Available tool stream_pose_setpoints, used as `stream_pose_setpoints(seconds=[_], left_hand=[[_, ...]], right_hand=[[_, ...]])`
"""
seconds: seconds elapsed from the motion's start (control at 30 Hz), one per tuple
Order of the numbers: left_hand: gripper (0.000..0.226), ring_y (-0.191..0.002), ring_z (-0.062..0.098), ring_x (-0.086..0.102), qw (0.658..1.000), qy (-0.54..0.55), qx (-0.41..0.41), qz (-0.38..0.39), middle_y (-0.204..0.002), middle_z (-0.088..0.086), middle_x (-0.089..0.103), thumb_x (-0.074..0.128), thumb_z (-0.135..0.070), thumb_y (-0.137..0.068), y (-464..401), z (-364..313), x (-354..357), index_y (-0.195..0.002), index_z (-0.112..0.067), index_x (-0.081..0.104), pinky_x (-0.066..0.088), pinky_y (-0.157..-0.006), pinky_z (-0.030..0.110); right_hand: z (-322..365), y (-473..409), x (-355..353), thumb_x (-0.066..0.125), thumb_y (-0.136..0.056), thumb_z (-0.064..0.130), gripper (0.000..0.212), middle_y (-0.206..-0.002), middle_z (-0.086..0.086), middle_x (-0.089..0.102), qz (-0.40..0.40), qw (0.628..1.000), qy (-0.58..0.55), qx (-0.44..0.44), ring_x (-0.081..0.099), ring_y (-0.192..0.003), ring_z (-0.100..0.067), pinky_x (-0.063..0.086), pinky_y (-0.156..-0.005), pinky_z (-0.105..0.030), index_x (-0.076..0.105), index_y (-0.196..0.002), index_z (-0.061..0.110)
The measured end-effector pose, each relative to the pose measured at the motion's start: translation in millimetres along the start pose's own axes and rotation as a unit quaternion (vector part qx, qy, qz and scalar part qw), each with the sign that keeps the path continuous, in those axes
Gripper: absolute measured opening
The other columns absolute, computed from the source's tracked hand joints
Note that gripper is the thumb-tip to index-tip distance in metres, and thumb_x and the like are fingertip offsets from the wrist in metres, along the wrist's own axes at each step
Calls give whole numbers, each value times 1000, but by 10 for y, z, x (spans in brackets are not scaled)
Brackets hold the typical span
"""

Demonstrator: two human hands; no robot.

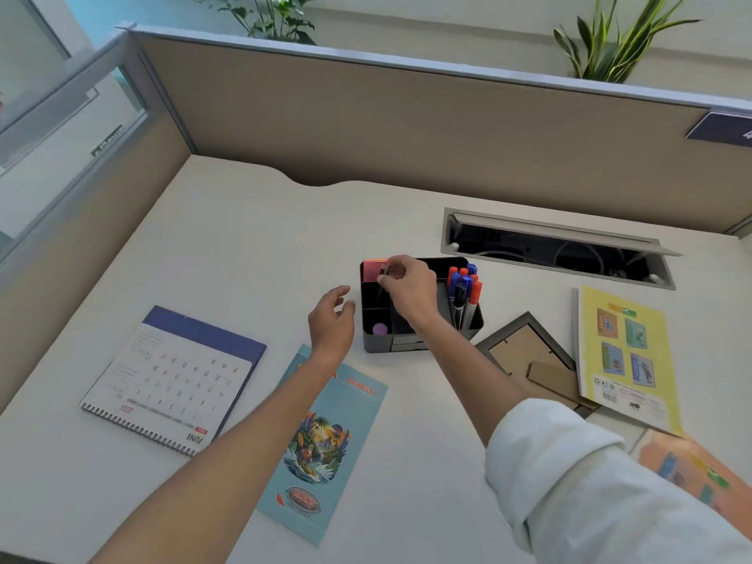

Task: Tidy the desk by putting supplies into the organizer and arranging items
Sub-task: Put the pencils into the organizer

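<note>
The right hand hovers over the left half of the dark organizer, its thumb and fingertips pinched on a small thin item that is too blurred to name; the item hangs just above the compartments on the organizer's left side. Right behind the pinch, a pink pad of sticky notes stands in the organizer's far-left compartment. Below the pinch, toward the person, a small purple round thing lies in the near-left compartment. To the right of the grip, blue, red and black markers stand upright in the organizer's right compartment.

The left hand floats just left of the organizer, fingers loosely curved and holding nothing, not touching its wall.

Farther out on the white desk, a blue illustrated booklet lies under the left forearm, and a spiral desk calendar lies flat well to the left. To the right of the grip, a picture frame lies face down beside the organizer, with a yellow notebook overlapping its right edge. Beyond the organizer, a cable tray stands open.
</note>
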State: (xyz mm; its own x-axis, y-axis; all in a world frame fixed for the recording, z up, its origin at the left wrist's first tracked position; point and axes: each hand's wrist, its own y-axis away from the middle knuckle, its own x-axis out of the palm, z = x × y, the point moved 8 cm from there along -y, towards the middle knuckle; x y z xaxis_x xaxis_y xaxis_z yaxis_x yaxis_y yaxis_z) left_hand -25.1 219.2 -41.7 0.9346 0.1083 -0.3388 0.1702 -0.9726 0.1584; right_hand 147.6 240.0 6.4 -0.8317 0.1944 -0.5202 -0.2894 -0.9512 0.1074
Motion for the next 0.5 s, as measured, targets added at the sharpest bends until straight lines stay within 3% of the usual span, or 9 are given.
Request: stream_pose_setpoints(seconds=[0.1,0.17,0.3,0.4,0.5], left_hand=[[29,-113,14,55,1000,4,-2,7,-124,1,62,52,-13,-95,14,0,9,-124,-12,60,39,-85,17],[30,-113,12,54,1000,6,-3,15,-125,1,61,50,-15,-97,31,-16,25,-125,-13,59,38,-87,18],[35,-119,8,47,999,22,-20,38,-135,0,54,44,-19,-99,40,-35,87,-133,-13,53,32,-95,18],[41,-133,14,39,996,45,-40,66,-144,0,46,40,-23,-101,11,-10,176,-140,-14,45,28,-104,22],[45,-139,14,32,989,83,-77,95,-150,-3,37,36,-31,-102,-32,92,289,-145,-17,37,23,-116,31]], right_hand=[[105,52,-147,71,-86,19,42,-112,-2,68,-24,1000,-14,-11,63,-98,-12,50,-86,-23,60,-126,10],[226,107,-337,68,-89,21,37,-114,-1,67,-63,997,-20,-44,63,-97,-10,49,-83,-19,62,-124,10],[294,209,-965,62,-93,24,19,-92,2,71,-194,973,-82,-90,64,-84,-6,49,-75,-14,70,-102,10],[-65,200,-1389,56,-95,25,20,-84,4,69,-273,952,-130,-39,62,-79,-6,50,-74,-20,70,-97,11],[-575,111,-1469,47,-100,30,26,-99,-1,68,-236,957,-165,48,61,-98,-14,52,-91,-34,66,-105,13]])
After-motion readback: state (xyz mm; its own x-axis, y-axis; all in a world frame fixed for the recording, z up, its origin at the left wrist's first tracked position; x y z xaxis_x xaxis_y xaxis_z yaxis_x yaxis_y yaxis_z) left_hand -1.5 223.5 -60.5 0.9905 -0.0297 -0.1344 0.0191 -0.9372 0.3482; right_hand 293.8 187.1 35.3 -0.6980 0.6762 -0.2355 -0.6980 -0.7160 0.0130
